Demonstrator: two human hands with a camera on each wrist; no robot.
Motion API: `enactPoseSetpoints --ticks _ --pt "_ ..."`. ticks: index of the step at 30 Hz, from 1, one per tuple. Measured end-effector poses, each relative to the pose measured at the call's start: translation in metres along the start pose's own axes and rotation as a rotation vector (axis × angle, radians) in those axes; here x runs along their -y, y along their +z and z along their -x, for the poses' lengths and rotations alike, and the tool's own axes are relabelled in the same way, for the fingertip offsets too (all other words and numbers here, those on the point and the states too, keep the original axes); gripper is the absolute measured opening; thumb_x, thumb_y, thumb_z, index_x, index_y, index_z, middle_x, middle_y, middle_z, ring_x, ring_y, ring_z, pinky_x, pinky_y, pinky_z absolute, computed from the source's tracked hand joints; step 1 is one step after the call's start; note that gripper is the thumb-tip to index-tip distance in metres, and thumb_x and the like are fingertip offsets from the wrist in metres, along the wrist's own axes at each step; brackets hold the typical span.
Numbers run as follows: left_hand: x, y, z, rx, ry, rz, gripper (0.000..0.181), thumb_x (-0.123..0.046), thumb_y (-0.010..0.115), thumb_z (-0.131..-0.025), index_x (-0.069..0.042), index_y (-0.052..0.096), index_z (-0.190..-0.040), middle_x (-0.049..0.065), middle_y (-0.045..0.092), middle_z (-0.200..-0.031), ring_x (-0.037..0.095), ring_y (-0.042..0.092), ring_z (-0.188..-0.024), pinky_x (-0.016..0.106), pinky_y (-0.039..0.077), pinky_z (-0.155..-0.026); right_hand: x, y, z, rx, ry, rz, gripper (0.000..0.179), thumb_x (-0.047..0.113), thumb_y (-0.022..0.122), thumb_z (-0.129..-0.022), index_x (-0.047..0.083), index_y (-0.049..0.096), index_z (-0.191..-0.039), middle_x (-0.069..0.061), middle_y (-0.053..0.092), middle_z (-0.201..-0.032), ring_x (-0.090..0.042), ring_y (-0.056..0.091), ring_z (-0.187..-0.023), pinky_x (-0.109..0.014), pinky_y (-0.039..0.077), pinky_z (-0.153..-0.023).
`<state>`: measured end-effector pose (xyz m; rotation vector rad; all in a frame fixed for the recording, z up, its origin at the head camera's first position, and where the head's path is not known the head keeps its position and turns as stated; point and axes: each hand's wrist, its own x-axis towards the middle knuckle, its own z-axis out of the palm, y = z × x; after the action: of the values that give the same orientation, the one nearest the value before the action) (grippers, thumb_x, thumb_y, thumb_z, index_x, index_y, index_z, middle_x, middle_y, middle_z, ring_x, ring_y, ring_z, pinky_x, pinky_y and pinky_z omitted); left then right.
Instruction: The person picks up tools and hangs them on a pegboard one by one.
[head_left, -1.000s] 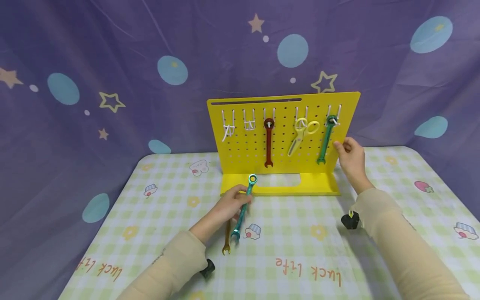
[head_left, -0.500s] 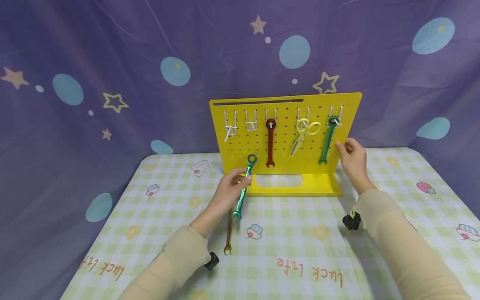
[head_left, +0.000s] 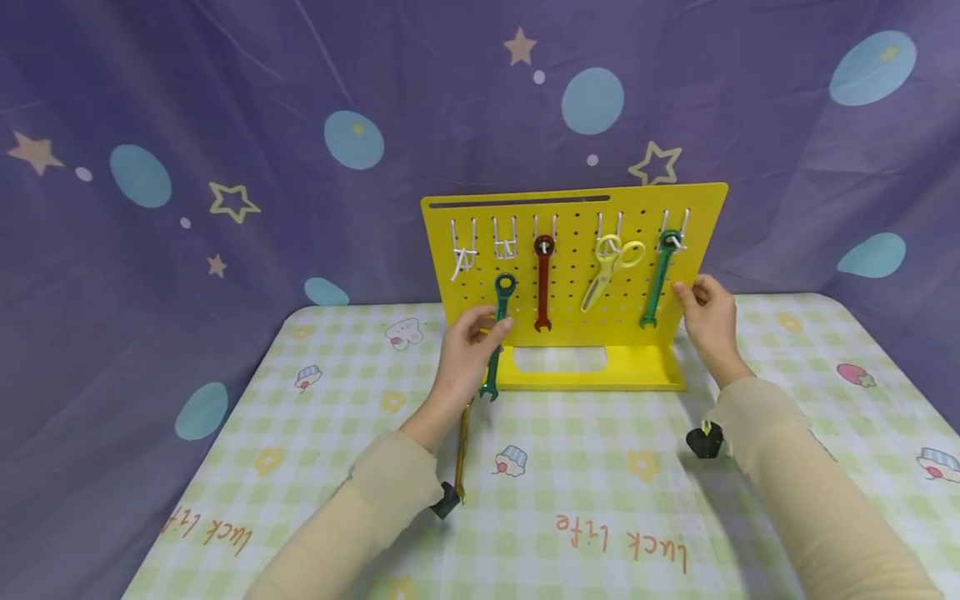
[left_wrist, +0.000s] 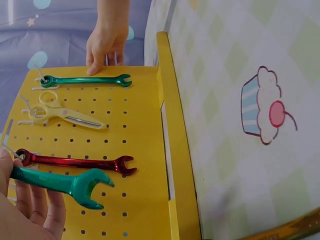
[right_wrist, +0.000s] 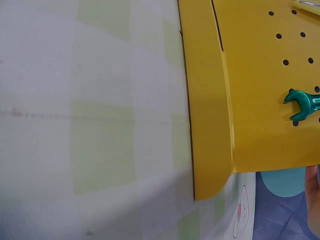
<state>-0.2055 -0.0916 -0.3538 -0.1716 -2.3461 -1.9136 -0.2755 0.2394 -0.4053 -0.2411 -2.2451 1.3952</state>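
My left hand (head_left: 467,354) pinches a teal-green wrench (head_left: 492,377) between thumb and fingers. Its ring end points up in front of the yellow pegboard (head_left: 585,335), below the second hook from the left, and its open end (left_wrist: 90,189) hangs down. My right hand (head_left: 708,323) grips the board's right edge, thumb on the front and the other fingers partly hidden behind. On the board hang a red wrench (head_left: 543,292), pale yellow scissors (head_left: 597,285) and a green wrench (head_left: 657,287). The two leftmost white hooks (head_left: 463,254) carry nothing.
A gold wrench (head_left: 462,454) lies on the checked tablecloth (head_left: 585,450), partly covered by the left wrist. The pegboard's base tray (head_left: 645,367) sticks out toward me. Behind the table hangs a purple curtain (head_left: 450,100).
My left hand has raised the teal-green wrench from near the tray's front to the lower left of the board. My right hand keeps its grip on the edge.
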Motion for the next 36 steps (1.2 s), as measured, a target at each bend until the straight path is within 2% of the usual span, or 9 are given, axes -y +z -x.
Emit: enactPoseSetpoints --ticks 8,13,15,18,20,22,25,29,36 --pt "-0.002 0.003 -0.011 -0.098 0.050 -0.021 0.028 -0.018 0.073 -0.092 -0.003 0.068 -0.115 0.009 0.065 -0.101 0.020 0.057 -0.089 0.027 0.047 -0.075 0.002 0.002 0.000 0.010 0.002 -0.003 0.040 0.029 0.059 -0.099 -0.009 0.063 -0.112 -0.022 0.067 -0.104 0.007 0.051 -0.075 -0.015 0.044 -0.074" --pt "-0.007 0.009 -0.018 -0.105 0.053 -0.024 0.029 -0.019 0.075 -0.091 -0.004 0.070 -0.114 0.008 0.065 -0.099 0.020 0.055 -0.088 0.026 0.045 -0.070 0.002 0.000 -0.001 0.005 -0.012 0.008 0.040 0.028 0.059 -0.099 -0.009 0.063 -0.112 -0.026 0.066 -0.106 0.008 0.051 -0.074 -0.014 0.043 -0.073" --pt "-0.009 0.012 -0.022 -0.111 0.055 -0.026 0.029 -0.020 0.075 -0.090 -0.004 0.070 -0.114 0.008 0.065 -0.098 0.020 0.055 -0.086 0.025 0.045 -0.069 0.001 -0.001 -0.002 0.003 -0.009 0.000 0.039 0.027 0.059 -0.099 -0.009 0.063 -0.112 -0.016 0.068 -0.098 0.009 0.051 -0.074 -0.014 0.043 -0.073" --pt "-0.011 0.014 -0.025 -0.115 0.065 -0.053 0.029 -0.022 0.075 -0.090 -0.005 0.071 -0.112 0.007 0.066 -0.098 0.020 0.055 -0.086 0.027 0.046 -0.070 0.002 -0.002 -0.002 0.001 -0.004 -0.011 0.038 0.027 0.060 -0.099 -0.009 0.063 -0.112 -0.011 0.068 -0.097 0.008 0.052 -0.075 -0.014 0.044 -0.074" --pt "-0.011 0.015 -0.028 -0.118 0.065 -0.068 0.028 -0.022 0.076 -0.090 -0.005 0.071 -0.112 0.006 0.067 -0.098 0.019 0.056 -0.087 0.028 0.047 -0.071 0.002 -0.002 -0.003 0.008 0.002 -0.013 0.039 0.027 0.059 -0.099 -0.009 0.063 -0.112 -0.013 0.068 -0.098 0.008 0.052 -0.075 -0.014 0.044 -0.075" --pt "-0.012 0.015 -0.031 -0.122 0.071 -0.069 0.028 -0.022 0.076 -0.090 -0.005 0.071 -0.112 0.005 0.067 -0.099 0.018 0.056 -0.087 0.028 0.047 -0.071 0.003 -0.001 -0.002 0.010 0.001 -0.004 0.040 0.028 0.058 -0.099 -0.009 0.063 -0.113 -0.024 0.067 -0.107 0.008 0.051 -0.076 -0.015 0.044 -0.075" --pt "-0.011 0.016 -0.038 -0.141 0.080 -0.041 0.029 -0.021 0.075 -0.090 -0.004 0.070 -0.112 0.007 0.067 -0.099 0.016 0.054 -0.084 0.025 0.045 -0.070 0.003 -0.002 -0.002 0.006 0.000 0.010 0.040 0.028 0.058 -0.099 -0.009 0.063 -0.113 -0.027 0.066 -0.109 0.009 0.051 -0.075 -0.015 0.043 -0.074" --pt "-0.010 0.014 -0.045 -0.157 0.087 -0.027 0.028 -0.022 0.076 -0.090 -0.004 0.071 -0.111 0.007 0.066 -0.099 0.014 0.053 -0.081 0.024 0.044 -0.067 0.002 -0.001 -0.002 0.008 -0.005 0.012 0.039 0.028 0.058 -0.099 -0.009 0.062 -0.112 -0.027 0.066 -0.108 0.008 0.051 -0.075 -0.015 0.043 -0.074" --pt "-0.007 0.014 -0.046 -0.150 0.068 -0.047 0.026 -0.023 0.076 -0.089 -0.006 0.072 -0.108 0.006 0.068 -0.098 0.016 0.055 -0.083 0.025 0.045 -0.067 0.001 -0.001 0.000 0.016 0.010 0.016 0.041 0.030 0.057 -0.099 -0.008 0.063 -0.113 -0.027 0.066 -0.109 0.007 0.050 -0.075 -0.015 0.043 -0.074"
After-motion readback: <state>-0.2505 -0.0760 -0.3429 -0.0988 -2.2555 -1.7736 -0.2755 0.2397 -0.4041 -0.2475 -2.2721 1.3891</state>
